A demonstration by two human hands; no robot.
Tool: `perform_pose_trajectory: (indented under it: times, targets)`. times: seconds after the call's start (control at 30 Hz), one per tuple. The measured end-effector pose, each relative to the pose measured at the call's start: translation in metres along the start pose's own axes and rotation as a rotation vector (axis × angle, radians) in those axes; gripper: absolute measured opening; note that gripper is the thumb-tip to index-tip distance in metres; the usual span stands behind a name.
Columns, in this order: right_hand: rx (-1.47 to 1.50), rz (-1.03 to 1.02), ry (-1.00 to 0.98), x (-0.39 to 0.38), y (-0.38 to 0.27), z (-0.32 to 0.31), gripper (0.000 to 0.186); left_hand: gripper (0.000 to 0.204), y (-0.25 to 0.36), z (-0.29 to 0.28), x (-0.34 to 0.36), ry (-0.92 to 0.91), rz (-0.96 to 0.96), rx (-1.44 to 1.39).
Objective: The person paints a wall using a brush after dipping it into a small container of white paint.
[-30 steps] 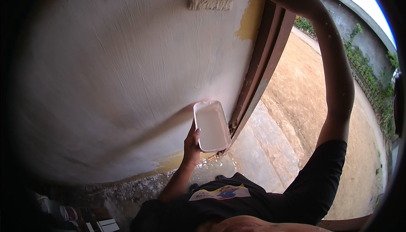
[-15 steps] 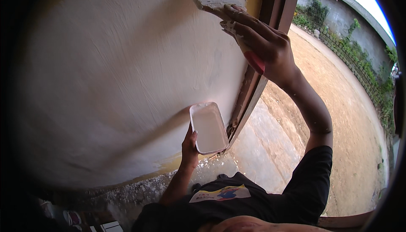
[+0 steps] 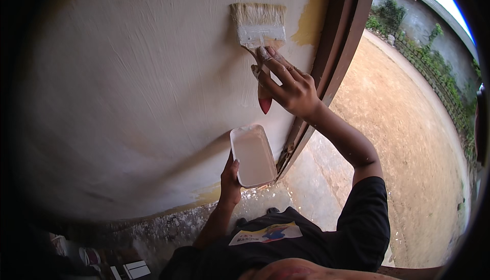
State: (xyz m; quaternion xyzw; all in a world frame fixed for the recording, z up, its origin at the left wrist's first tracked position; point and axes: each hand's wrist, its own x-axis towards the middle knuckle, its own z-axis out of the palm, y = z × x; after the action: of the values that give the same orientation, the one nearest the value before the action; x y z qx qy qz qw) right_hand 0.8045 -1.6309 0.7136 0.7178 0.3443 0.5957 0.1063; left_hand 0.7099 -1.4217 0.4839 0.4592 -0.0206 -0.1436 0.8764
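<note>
A wide flat paintbrush (image 3: 262,34) with pale bristles and a red-tipped handle is in my right hand (image 3: 288,83), bristles pointing up along the wall. White paint smears its ferrule and my fingers. Below it, my left hand (image 3: 230,180) grips the left side of a rectangular plastic tub (image 3: 253,156) with whitish paint inside. The wall (image 3: 168,71) carries a streaky whitish coat, with a yellow patch (image 3: 312,12) showing beside the door frame. Whether the bristles touch the wall I cannot tell.
A brown wooden door frame (image 3: 337,40) edges the wall on the right. Beyond it lie a sandy yard (image 3: 408,142) and a grey wall with plants. Paint specks dot the concrete floor (image 3: 306,178). Shoes and white boxes (image 3: 137,270) sit at the lower left.
My right hand has come down and to the left with the paintbrush, away from the door frame. The brush now points more upright. The tub has barely moved.
</note>
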Motion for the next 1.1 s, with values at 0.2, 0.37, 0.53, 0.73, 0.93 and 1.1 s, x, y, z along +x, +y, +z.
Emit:
perform_pose_trajectory:
  times: [0.2, 0.37, 0.53, 0.73, 0.93, 1.1]
  targets:
    - [0.091, 0.012, -0.044, -0.019, -0.014, 0.001, 0.031, 0.057, -0.001, 0.001, -0.001, -0.001, 0.003, 0.013]
    - [0.125, 0.015, -0.098, -0.037, -0.029, 0.003, 0.029, 0.056, -0.012, -0.006, 0.001, 0.003, 0.058, 0.073]
    - [0.154, 0.004, -0.136, -0.048, -0.035, 0.007, 0.025, 0.055, -0.009, -0.003, 0.004, -0.018, 0.017, 0.004]
    - [0.191, 0.008, -0.181, -0.066, -0.045, 0.017, 0.025, 0.056, -0.014, -0.010, 0.004, -0.002, -0.011, 0.000]
    - [0.236, 0.028, -0.234, -0.089, -0.056, 0.025, 0.028, 0.057, -0.016, -0.011, 0.000, 0.015, -0.026, 0.011]
    - [0.304, 0.024, -0.283, -0.109, -0.062, 0.029, 0.033, 0.058, -0.008, -0.003, -0.006, 0.031, -0.066, -0.015]
